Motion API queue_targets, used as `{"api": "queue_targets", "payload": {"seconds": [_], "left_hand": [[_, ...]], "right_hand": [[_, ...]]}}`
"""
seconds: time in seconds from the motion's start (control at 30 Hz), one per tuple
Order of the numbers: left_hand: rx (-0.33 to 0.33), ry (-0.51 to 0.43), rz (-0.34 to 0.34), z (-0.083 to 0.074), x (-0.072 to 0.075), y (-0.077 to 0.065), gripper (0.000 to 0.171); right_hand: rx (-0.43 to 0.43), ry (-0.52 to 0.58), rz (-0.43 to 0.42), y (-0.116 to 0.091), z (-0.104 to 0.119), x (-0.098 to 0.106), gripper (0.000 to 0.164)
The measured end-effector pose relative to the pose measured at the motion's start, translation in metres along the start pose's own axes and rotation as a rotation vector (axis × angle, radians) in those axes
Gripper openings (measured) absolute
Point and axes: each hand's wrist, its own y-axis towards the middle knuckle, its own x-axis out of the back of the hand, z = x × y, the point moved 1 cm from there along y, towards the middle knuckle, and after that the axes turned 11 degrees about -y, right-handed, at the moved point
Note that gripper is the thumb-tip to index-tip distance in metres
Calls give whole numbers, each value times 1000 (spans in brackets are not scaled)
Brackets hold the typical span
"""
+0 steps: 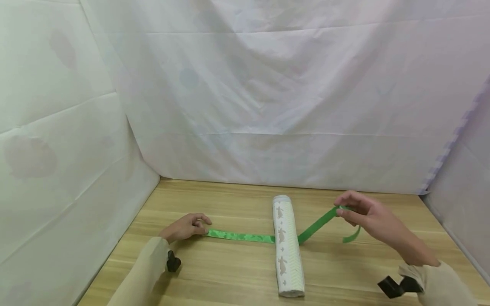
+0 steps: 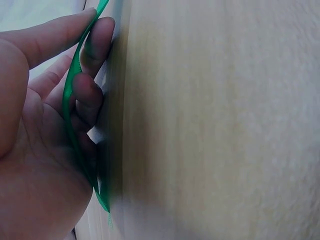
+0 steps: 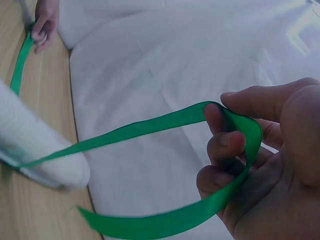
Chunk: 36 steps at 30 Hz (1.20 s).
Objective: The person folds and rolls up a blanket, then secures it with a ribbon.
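1. Ribbon [image 1: 241,236], one, green, glossy. Laid crosswise on the bench [image 1: 226,276], passing beneath the roll; left length lying low along the bench, right length slanting up off it.

2. Roll [image 1: 287,250], one, white cloth, printed with brown rabbits and small crosses, pale zigzag band along one side. Lying about midway between the bench's left and right edges, one end towards the far edge, the other towards the near edge.

3. Left hand [image 1: 185,227], near the bench's left edge. Grip closed in a pinch, ribbon between thumb and fingertip, other fingers bent; the ribbon's end runs back across the palm.

4. Right hand [image 1: 379,219], raised above the right part of the bench. Grip closed in a pinch of thumb and forefinger on the ribbon, remaining fingers curled; the ribbon loops past the palm, its loose tail hanging free.

5. Sleeves, two, pale: left [image 1: 139,272], right [image 1: 445,284]. A black fitting [image 1: 173,261] shows at the left wrist, another at the right.

6. Sheeting [image 1: 268,106], whitish, faintly patterned, creased, hanging behind the bench's far edge and along its left and right edges.
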Motion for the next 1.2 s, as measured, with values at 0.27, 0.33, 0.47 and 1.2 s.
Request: {"api": "queue_targets", "payload": {"seconds": [0.27,0.33,0.47,1.2], "left_hand": [[-7,-9,4,0,0,-1,28],[-10,-14,5,1,0,-1,28],[-10,-20,1,2,1,-1,29],[-11,-34,-13,3,-1,-1,28]], "right_hand": [[32,-16,52,26,28,-26,15],[53,-11,78,33,31,-36,14],[85,-5,135,48,39,-59,12],[131,-85,420,86,52,-198,20]]}}
